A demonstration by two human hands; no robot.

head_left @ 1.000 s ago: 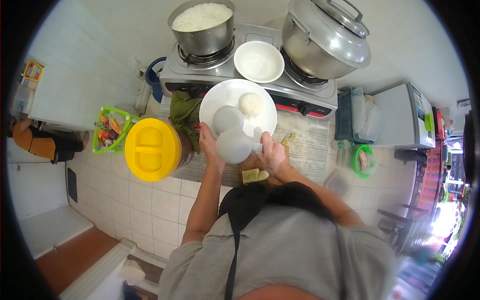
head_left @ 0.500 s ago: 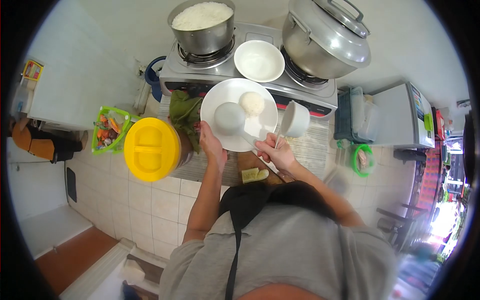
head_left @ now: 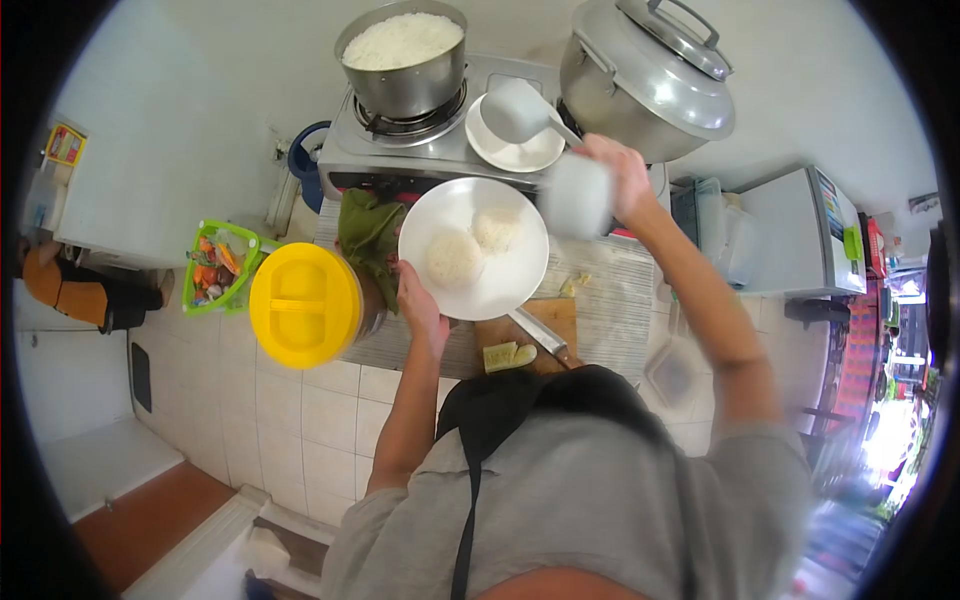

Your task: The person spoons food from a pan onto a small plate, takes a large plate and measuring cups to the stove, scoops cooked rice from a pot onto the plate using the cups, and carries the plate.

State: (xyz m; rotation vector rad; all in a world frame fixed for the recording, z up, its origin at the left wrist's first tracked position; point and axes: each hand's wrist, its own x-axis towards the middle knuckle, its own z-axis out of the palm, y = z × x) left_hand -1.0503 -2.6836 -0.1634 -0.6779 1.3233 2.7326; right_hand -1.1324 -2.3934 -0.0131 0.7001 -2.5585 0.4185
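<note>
My left hand (head_left: 424, 308) grips the lower left rim of a white plate (head_left: 520, 270). On the plate sit two rounded mounds of rice (head_left: 454, 258), side by side. Raised to the plate's right, my right hand (head_left: 622, 178) is closed around the handle of a pale ladle (head_left: 515, 111), whose bowl hangs over a white bowl (head_left: 545, 155) on the stove. A second white scoop (head_left: 577, 197), blurred by motion, hangs from the same hand; its handle is hidden.
A pot of rice (head_left: 405, 45) and a large lidded pot (head_left: 650, 85) stand on the stove (head_left: 345, 150). Below the plate are a cutting board (head_left: 555, 315), a knife (head_left: 538, 332) and cut cucumber (head_left: 510, 356). A yellow-lidded container (head_left: 305, 305) is at left.
My right hand has lifted the ladle off the plate and moved up and right with both scoops, uncovering a second rice mound. The plate has dropped slightly in view, still in my left hand.
</note>
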